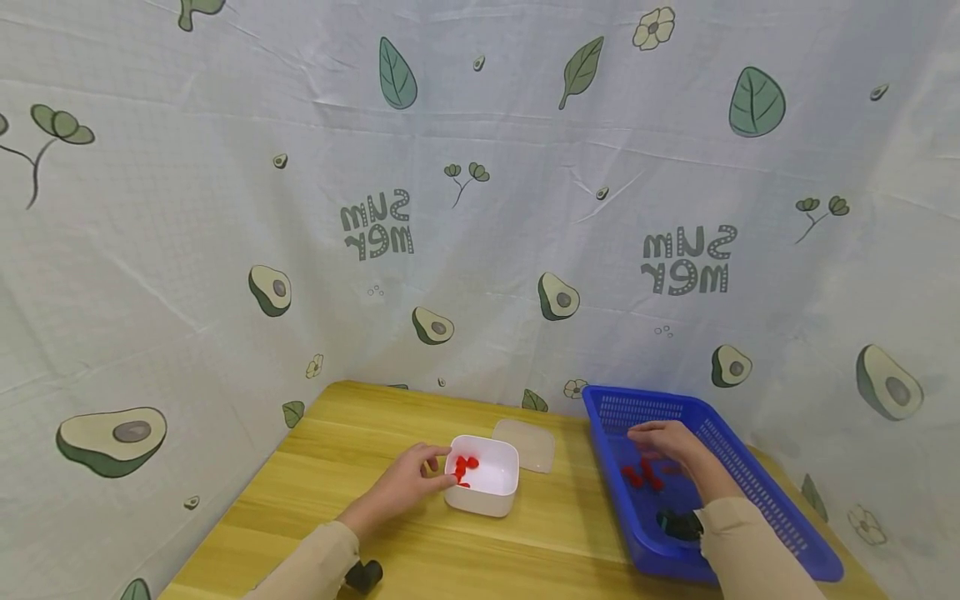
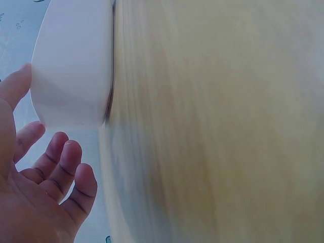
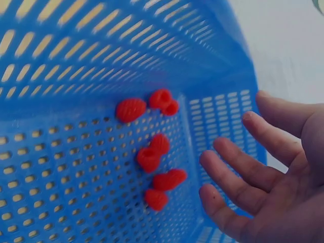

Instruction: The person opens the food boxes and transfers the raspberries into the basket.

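A small white square box (image 1: 483, 502) stands on the table with several red raspberries (image 1: 471, 462) inside, toward its left side. My left hand (image 1: 401, 486) is at the box's left side, thumb and index fingertips right at the rim; the other fingers bend loosely in the left wrist view. Over the blue basket (image 1: 667, 562) hovers my right hand (image 1: 670, 442), fingers spread and relaxed with nothing held. Several more raspberries (image 3: 130, 110) lie on the basket floor, and the right wrist view shows them apart from the fingertips.
Behind the box, a flat translucent lid (image 1: 534, 446) lies on the wooden table (image 1: 555, 542). A pale printed curtain (image 1: 480, 250) hangs along the back and sides. The basket has raised, slotted walls. Black wrist cameras (image 1: 365, 577) sit under both forearms.
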Motion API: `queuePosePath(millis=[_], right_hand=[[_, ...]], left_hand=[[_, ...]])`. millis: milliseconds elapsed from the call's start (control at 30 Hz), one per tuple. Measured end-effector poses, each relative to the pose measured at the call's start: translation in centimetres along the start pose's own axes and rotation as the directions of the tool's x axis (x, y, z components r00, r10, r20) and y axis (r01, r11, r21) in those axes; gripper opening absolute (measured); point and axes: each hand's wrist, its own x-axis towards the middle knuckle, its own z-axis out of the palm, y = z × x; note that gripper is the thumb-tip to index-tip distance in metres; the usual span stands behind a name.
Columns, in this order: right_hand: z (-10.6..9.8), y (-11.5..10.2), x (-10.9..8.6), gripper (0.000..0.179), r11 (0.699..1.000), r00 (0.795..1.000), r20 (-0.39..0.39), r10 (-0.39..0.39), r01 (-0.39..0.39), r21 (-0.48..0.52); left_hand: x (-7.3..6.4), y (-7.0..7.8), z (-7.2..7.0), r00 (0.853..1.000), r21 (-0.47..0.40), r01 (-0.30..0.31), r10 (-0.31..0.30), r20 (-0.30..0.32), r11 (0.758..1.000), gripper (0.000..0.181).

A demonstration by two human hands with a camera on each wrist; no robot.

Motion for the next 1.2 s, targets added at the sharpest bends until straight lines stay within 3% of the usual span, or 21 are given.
queuePosePath(millis=[367,733,1200], right_hand=[[1.0,-3.3,-0.1,0.054,0.994,0.993,0.031,-0.112,0.111,0.018],[2.4,-6.3,-1.0,0.057,0.971,0.972,0.038,-0.233,0.231,0.062],[5.1,-9.2,-0.9,0.046,0.963,0.963,0.034,-0.268,0.267,0.039]], left_hand=[[-0.2,0.1,0.0,1.0,0.005,0.001,-0.001,-0.003,1.0,0.054],[-0.1,0.0,0.0,1.0,-0.003,0.017,-0.017,0.008,1.0,0.056],[0.0,-0.1,0.0,1.0,-0.009,0.027,-0.027,0.009,1.0,0.056]])
